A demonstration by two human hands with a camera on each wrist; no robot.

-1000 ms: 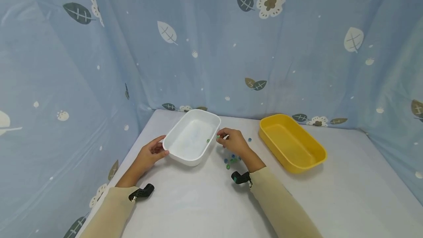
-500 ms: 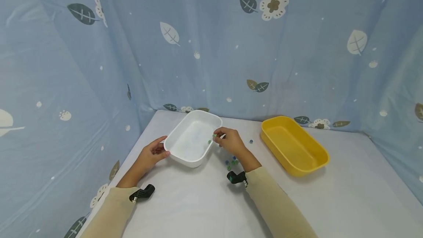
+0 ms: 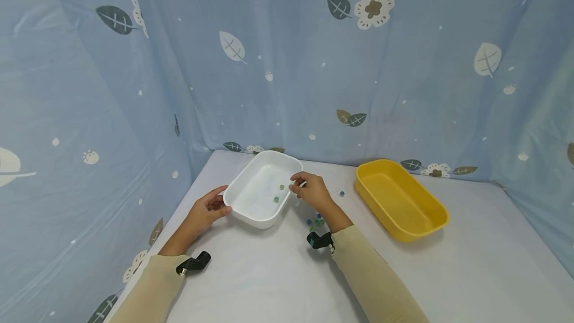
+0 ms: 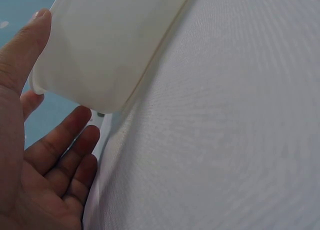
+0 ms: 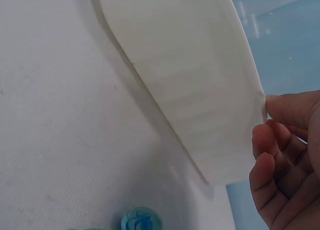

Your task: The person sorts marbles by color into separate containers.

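My left hand [image 3: 204, 212] grips the near left corner of a white plastic basin [image 3: 244, 183], thumb at the rim and other fingers around the corner. In the left wrist view the lower fingers [image 4: 62, 160] spread beside its wall. My right hand [image 3: 311, 191] is at the basin's right rim with loosely bent fingers and no marble showing in them. In the right wrist view its thumb meets the rim. Two green marbles, a far one [image 3: 281, 187] and a near one [image 3: 276, 199], lie inside the basin. A blue marble [image 5: 141, 220] shows on the cloth below.
Several green and blue marbles [image 3: 319, 222] lie on the white cloth [image 3: 251, 273] by the right wrist. One blue marble [image 3: 342, 194] sits apart, near a yellow basin [image 3: 381, 208] at the right. A blue patterned curtain [image 3: 287, 64] borders the back and sides.
My right hand moved slightly left to the white basin's rim and let go of a green marble. Two marbles now lie inside where one lay before. The left hand keeps its grip.
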